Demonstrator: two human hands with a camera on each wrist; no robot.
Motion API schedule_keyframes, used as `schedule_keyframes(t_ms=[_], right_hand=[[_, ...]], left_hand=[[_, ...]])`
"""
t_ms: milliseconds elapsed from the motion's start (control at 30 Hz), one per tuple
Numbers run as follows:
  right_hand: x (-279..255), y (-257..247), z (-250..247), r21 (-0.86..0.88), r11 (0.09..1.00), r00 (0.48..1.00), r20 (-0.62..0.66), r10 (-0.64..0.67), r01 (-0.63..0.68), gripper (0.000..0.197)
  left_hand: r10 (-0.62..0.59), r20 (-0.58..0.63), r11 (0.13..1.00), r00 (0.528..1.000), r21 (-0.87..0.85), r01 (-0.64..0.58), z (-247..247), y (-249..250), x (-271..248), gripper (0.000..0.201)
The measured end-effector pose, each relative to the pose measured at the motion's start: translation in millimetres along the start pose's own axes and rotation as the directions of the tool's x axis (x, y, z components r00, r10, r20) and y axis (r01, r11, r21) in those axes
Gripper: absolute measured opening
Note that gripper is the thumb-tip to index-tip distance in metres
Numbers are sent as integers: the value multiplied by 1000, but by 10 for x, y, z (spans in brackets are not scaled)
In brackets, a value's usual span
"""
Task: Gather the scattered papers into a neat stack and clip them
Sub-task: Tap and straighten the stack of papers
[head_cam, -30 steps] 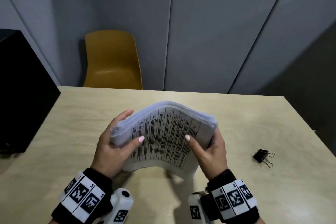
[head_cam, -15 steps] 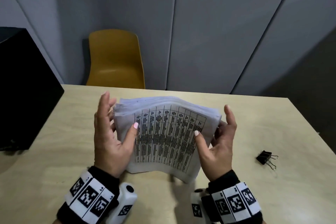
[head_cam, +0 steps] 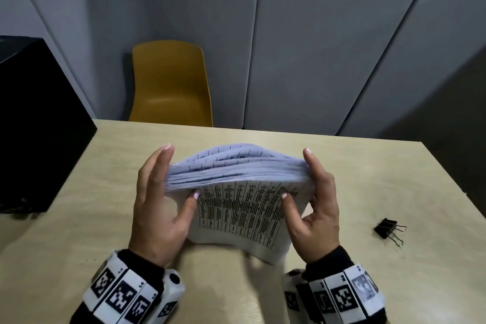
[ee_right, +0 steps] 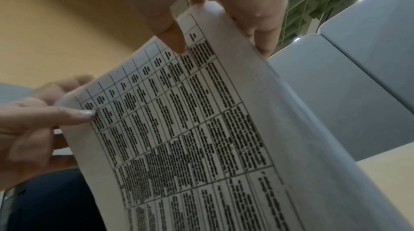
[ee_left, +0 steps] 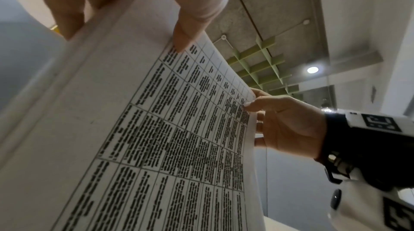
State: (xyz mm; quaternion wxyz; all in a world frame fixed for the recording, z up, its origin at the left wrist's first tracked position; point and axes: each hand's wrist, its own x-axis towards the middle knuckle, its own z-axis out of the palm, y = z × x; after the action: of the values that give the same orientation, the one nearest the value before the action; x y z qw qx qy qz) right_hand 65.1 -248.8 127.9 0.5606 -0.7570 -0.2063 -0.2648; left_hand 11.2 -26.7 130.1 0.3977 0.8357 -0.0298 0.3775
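Stack [head_cam: 236,192] is gathered but edges uneven; L hand [head_cam: 157,205] & R hand [head_cam: 318,208] both pinch it; clip [head_cam: 386,227] on table [head_cam: 394,179], not used yet.

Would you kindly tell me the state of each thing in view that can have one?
paper stack: upright between both hands, bowed, top edges uneven, unclipped.
left hand: holds stack's left side, thumb on front sheet.
right hand: holds stack's right side, thumb on front sheet.
binder clip: closed, unused on the table, right of the hands.
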Motion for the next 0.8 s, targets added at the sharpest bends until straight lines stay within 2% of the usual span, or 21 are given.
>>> schedule_keyframes(t_ms=[67, 167, 200, 267, 333, 367, 433, 467, 500, 533, 600, 633, 733, 800], right_hand=[[0, 26, 5, -3, 1000, 1000, -10, -7, 7, 62], [18, 22, 11, 25, 999, 999, -27, 39, -39, 68], [33, 2, 3, 73, 994, 996, -29, 79, -77, 73], [59, -21, -20, 221, 955, 978, -28, 208, -197, 82], [84, 18, -61, 335, 874, 935, 77, 347, -352, 70], [87, 59, -60, 342, 836, 903, 175, 392, -430, 57], [38, 156, -53, 265, 826, 859, 280, 427, -497, 23], [6, 181, -33, 240, 844, 868, 268, 418, -480, 22], [-10, 194, -12, 228, 865, 888, 236, 396, -446, 29], [-13, 175, -5, 241, 877, 905, 204, 373, -415, 38], [0, 140, -18, 294, 880, 926, 176, 333, -373, 50], [20, 113, -17, 312, 879, 932, 166, 322, -360, 52], [10, 107, -19, 335, 862, 924, 178, 339, -381, 40], [-2, 103, -35, 337, 855, 919, 168, 358, -395, 50]], left_hand=[[50, 22, 995, 998, 85, -52, 20, 20, 25, 68], [9, -11, 996, 1000, 89, -8, 41, 34, 40, 64], [-31, -46, 999, 998, 43, 33, 50, 41, 52, 67], [-212, -91, 961, 973, -203, 191, 62, 38, 86, 81], [-379, 18, 819, 925, -459, 344, 56, -17, 129, 88], [-406, 105, 770, 908, -495, 402, 60, -76, 122, 82], [-354, 265, 818, 897, -377, 434, 82, -141, 83, 61], [-351, 284, 850, 892, -302, 431, 112, -124, 56, 44], [-366, 262, 855, 893, -285, 434, 145, -74, 50, 24], [-370, 235, 853, 899, -297, 429, 173, -25, 58, 14], [-363, 180, 842, 914, -356, 405, 235, 11, 56, 31], [-377, 164, 825, 912, -388, 411, 246, 36, 67, 33], [-389, 163, 814, 907, -401, 421, 248, 44, 84, 40], [-424, 119, 796, 898, -423, 432, 240, 40, 68, 55]])
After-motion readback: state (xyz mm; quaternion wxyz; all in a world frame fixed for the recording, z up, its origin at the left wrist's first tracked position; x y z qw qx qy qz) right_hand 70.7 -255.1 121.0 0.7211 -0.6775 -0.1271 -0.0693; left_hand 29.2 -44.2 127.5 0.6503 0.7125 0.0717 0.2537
